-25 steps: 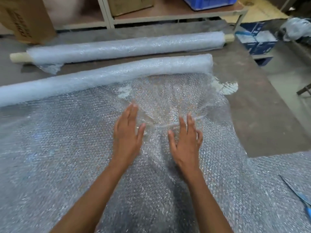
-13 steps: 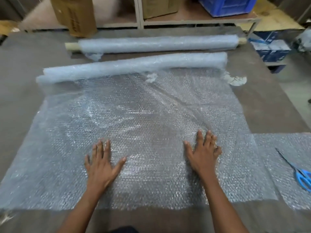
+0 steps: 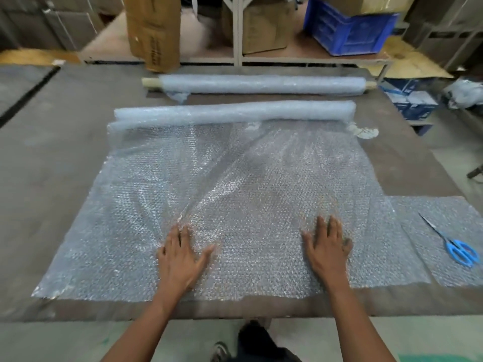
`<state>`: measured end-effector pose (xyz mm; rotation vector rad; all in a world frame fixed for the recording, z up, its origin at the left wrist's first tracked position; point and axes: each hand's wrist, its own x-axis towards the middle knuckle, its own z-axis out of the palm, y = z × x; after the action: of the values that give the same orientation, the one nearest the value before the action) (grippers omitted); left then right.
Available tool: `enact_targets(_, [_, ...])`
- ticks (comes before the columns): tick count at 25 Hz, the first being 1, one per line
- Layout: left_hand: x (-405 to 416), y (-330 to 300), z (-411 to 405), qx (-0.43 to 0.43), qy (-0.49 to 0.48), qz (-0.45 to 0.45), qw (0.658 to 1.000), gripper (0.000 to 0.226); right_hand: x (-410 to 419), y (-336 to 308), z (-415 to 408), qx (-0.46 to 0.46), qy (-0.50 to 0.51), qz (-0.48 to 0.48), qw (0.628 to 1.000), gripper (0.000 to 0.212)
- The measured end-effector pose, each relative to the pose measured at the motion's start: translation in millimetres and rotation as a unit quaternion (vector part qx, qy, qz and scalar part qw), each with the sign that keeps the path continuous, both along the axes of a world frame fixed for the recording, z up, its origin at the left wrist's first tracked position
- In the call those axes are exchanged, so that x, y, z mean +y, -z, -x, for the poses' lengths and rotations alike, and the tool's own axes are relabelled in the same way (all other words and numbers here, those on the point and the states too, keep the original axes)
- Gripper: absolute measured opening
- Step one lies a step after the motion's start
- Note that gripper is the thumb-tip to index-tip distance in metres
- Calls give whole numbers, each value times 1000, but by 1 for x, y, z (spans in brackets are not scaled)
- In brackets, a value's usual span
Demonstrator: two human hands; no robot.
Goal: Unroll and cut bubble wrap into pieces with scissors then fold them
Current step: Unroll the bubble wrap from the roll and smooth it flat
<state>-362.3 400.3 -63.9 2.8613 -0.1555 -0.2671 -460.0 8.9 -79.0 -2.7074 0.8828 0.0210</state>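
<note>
A wide sheet of bubble wrap lies unrolled over the brown table, still joined to its roll at the far side. My left hand presses flat on the sheet near its front edge, fingers straight. My right hand rests flat on it further right, fingers spread. A crease runs diagonally from my left hand toward the roll. Blue-handled scissors lie at the right on a separate cut piece of bubble wrap.
A second bubble wrap roll on a cardboard core lies behind the first. Beyond the table stand a tall cardboard box, a shelf frame and a blue crate. Blue-white cartons sit at the right. My shoe shows below the table's front edge.
Both hands slid back toward me along the sheet, spreading apart and flattening it. The view pulled back, so the roll now looks farther away and the table's front edge shows.
</note>
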Motion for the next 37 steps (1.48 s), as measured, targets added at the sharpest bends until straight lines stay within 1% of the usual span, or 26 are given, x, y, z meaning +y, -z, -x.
enact_targets(3, [18,-2,-2,-16,-18,14,1000,104,13,-10,6,-13,-9,16,1000,81])
enact_targets(5, [31,-2,-6,-4,-28,6,1000,105,32,-16,1,-5,-53,-1,999,75])
enact_targets(8, [42,-3,-8,10,-29,-18,999,107,56,-16,-8,9,-105,-19,994,76])
enact_targets(12, [47,-8,6,16,-32,-23,999,118,62,-7,8,42,-104,-1,994,80])
enact_targets(15, [54,-9,14,9,-34,-27,999,123,67,-15,10,41,-97,21,994,80])
enact_targets(18, [59,-10,12,6,-17,-40,999,119,82,-26,-2,43,-119,27,992,80])
enact_targets(20, [59,-12,3,-5,-18,-51,999,113,96,-29,-17,28,-161,24,986,78])
enact_targets(22, [55,-19,-8,0,-17,-33,999,107,112,-33,-39,28,-209,13,977,79])
enact_targets(24, [52,-21,-25,8,23,-24,999,102,127,-35,-68,30,-254,6,967,80])
enact_targets(27, [52,-19,-48,33,159,-67,984,105,153,-40,-116,15,-302,-11,953,83])
enact_targets(28, [52,-18,-51,38,189,-85,978,105,160,-42,-131,16,-314,-11,949,83])
enact_targets(31, [54,-13,-54,42,202,-104,973,101,177,-44,-165,34,-351,10,936,82])
enact_targets(33, [55,-14,-54,12,200,-112,973,97,187,-43,-178,50,-374,49,925,78])
enact_targets(35, [59,-20,-63,-22,202,-99,974,92,198,-40,-190,48,-379,67,922,70])
enact_targets(37, [65,-23,-79,-52,193,-81,977,78,209,-35,-201,31,-371,74,925,66])
